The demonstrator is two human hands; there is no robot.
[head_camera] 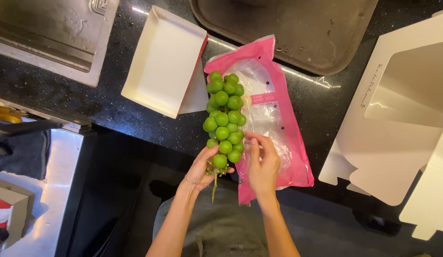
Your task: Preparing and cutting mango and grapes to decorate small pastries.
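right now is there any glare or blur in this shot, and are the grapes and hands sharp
Head view: the green grapes and both hands, left hand and right hand, are sharp; glare streaks the black counter beside the pink bag, whose clear plastic also shines; the lower left corner is dim.

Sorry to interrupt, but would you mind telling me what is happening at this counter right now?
A person is handling a bunch of green grapes over a black speckled counter. The left hand cups the bunch at its stem end, and the right hand touches the pink and clear plastic bag lying beside and partly under it. A white shallow cardboard tray and an opened white cardboard box sit to either side.
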